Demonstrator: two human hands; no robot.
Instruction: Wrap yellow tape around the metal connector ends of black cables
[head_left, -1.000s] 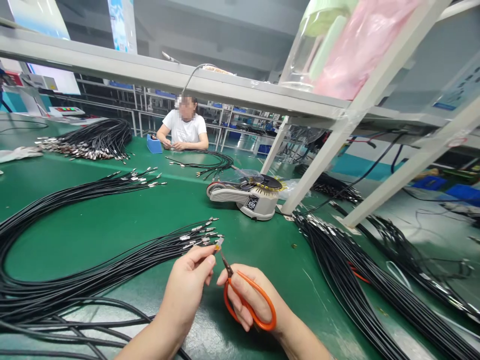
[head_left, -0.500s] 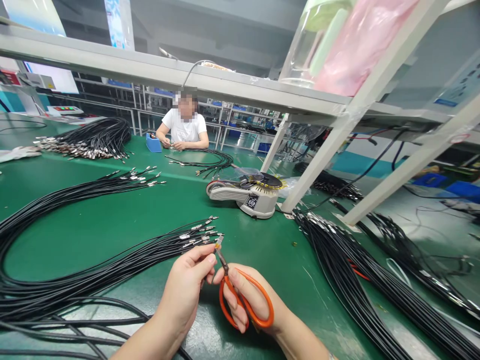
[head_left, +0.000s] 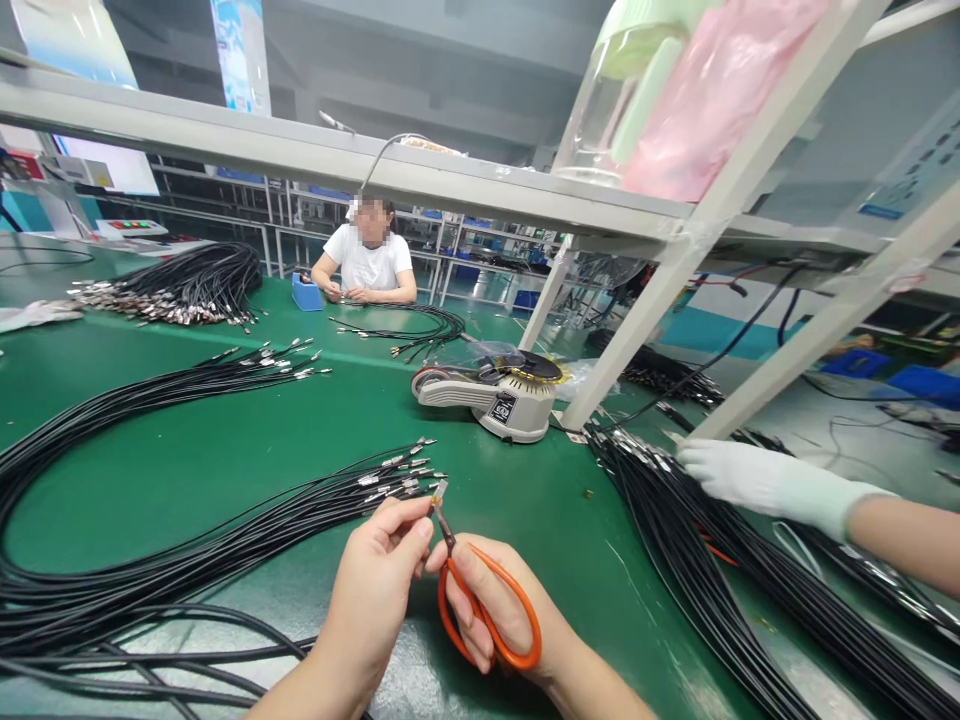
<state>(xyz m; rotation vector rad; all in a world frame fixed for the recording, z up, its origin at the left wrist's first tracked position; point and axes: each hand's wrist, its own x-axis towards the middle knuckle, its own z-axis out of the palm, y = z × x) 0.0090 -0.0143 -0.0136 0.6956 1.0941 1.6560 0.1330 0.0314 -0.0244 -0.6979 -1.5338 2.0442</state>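
My left hand [head_left: 371, 590] is closed, with thumb and forefinger pinching the end of a black cable. Its flat silvery connector [head_left: 440, 490] sticks up past the fingertips, with a small yellow bit at its base. In my right hand [head_left: 551, 635] is a pair of scissors [head_left: 449, 541] with orange handles. The dark blades point up and touch or nearly touch the yellow bit; whether they are parted is too small to tell. Just beyond my left hand lies a bundle of black cables [head_left: 300, 532] with metal ends.
A grey tape dispenser [head_left: 517, 412] stands ahead on the green table [head_left: 360, 410]. More cable bundles [head_left: 660, 530] lie at right, where another person's gloved hand [head_left: 739, 485] rests over them. White posts [head_left: 637, 320] carry a shelf overhead. A co-worker [head_left: 367, 265] sits opposite.
Another person's white-gloved hand has come in from the right, over the cable bundles. My hands, the cable and the scissors have barely moved.
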